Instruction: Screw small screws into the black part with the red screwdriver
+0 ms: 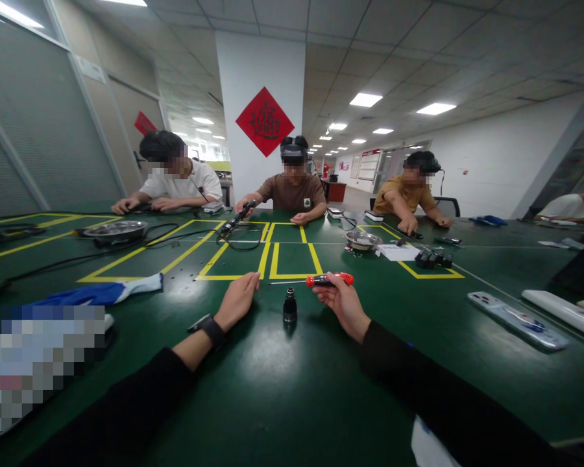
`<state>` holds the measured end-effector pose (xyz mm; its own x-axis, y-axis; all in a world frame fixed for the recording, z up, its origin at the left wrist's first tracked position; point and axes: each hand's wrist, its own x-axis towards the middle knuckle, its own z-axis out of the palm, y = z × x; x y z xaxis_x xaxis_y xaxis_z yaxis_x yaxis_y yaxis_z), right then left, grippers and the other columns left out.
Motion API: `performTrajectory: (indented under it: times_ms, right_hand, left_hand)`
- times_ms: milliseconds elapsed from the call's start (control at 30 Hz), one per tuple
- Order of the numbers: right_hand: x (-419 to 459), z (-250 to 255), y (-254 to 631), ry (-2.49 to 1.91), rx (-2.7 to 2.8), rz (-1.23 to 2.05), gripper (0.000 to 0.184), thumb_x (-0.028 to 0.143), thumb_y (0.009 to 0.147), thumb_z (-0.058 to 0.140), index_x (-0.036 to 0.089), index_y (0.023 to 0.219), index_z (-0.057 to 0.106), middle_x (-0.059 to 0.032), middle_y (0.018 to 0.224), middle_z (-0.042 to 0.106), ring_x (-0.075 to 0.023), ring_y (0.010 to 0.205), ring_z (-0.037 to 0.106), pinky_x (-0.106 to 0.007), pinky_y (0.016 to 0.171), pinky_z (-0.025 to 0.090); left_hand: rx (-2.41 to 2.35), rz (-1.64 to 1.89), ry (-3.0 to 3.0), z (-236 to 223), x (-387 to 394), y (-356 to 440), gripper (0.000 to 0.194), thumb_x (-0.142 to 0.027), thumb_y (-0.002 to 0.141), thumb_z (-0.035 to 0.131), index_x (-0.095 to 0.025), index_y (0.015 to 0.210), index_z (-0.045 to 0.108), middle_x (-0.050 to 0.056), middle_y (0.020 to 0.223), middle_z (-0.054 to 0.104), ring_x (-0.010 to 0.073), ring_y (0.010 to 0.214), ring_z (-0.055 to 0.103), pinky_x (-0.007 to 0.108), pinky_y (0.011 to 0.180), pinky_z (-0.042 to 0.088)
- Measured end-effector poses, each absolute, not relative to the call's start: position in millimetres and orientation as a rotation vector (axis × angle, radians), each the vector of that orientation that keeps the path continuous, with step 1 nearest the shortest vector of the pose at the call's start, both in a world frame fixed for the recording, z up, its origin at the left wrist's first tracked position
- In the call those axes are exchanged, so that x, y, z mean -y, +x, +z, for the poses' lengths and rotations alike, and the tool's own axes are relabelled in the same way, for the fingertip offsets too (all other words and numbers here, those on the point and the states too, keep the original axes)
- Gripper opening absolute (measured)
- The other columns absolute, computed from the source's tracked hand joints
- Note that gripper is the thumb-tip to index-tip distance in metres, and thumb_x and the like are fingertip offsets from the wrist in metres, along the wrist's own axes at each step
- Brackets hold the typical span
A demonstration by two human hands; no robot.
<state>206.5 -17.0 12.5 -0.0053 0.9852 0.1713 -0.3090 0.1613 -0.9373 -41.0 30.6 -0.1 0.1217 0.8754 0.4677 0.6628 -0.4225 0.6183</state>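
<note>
Showed, nearest the camera, two black fabric sleeves (448,389) reaching in from the lower corners. Pinched with the right hand (341,301), between thumb and fingers, a red-and-black screwdriver (316,281) above the smooth, glossy green tabletop (272,415). Pointed its slim metallic shaft (288,282) leftward toward the left hand (239,298), long axis nearly level across the view, tip just beside the fingers. Had that hand loosely curled, fingers together; could not tell its contents, if any. Included, between the hands, an upright black piece (290,307), smooth, cylindrical and stepped to a narrower top. Displayed, beyond, straight strips of yellow tape (274,261).
</note>
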Motion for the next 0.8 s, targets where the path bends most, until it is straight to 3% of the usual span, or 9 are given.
performTrajectory:
  times_ms: [100, 267, 467, 633, 800]
  right_hand:
    - [21, 16, 209, -0.915, 1.36, 0.926, 0.034, 0.041, 0.077, 0.058, 0.016, 0.099, 0.058, -0.0071, 0.083, 0.068, -0.0157, 0.067, 0.062, -0.027, 0.061, 0.048]
    - [31, 17, 208, -1.066, 1.855, 0.399, 0.031, 0.027, 0.074, 0.06, 0.024, 0.105, 0.058, -0.0028, 0.105, 0.062, -0.0188, 0.094, 0.058, -0.034, 0.086, 0.042]
    - [38, 17, 200, -1.298, 2.144, 0.067, 0.038, 0.026, 0.074, 0.061, 0.027, 0.111, 0.054, -0.0035, 0.095, 0.06, -0.0185, 0.083, 0.056, -0.029, 0.074, 0.042]
    - [43, 23, 196, -1.273, 2.249, -0.046, 0.041, 0.038, 0.075, 0.061, 0.024, 0.112, 0.052, -0.0046, 0.091, 0.058, -0.0193, 0.085, 0.053, -0.028, 0.074, 0.039]
    - [42, 24, 197, -1.258, 2.26, -0.023, 0.034, 0.039, 0.077, 0.058, 0.023, 0.107, 0.055, -0.0034, 0.087, 0.057, -0.0183, 0.082, 0.051, -0.027, 0.071, 0.038]
  left_hand:
    - [-1.552, 1.258, 2.142, 1, -29, -42, 0.042, -0.043, 0.09, 0.025, -0.02, 0.062, 0.043, -0.001, 0.058, 0.048, 0.0159, 0.06, 0.048, 0.025, 0.058, 0.032]
    - [-1.537, 1.221, 2.259, 8, -11, -35, 0.041, -0.044, 0.091, 0.027, -0.019, 0.063, 0.044, -0.001, 0.056, 0.048, 0.0151, 0.057, 0.048, 0.025, 0.056, 0.032]
    - [-1.462, 1.26, 2.608, 15, 10, -26, 0.037, -0.032, 0.094, 0.026, -0.019, 0.063, 0.043, 0.002, 0.062, 0.05, 0.0168, 0.063, 0.045, 0.027, 0.062, 0.034]
    - [-1.386, 1.22, 2.726, 19, 17, -19, 0.031, -0.026, 0.094, 0.025, -0.018, 0.073, 0.047, 0.004, 0.068, 0.052, 0.0173, 0.066, 0.046, 0.028, 0.063, 0.035]
    - [-1.341, 1.219, 2.663, 22, 20, -18, 0.025, -0.027, 0.092, 0.029, -0.018, 0.077, 0.047, 0.003, 0.068, 0.052, 0.0167, 0.065, 0.046, 0.028, 0.062, 0.036]
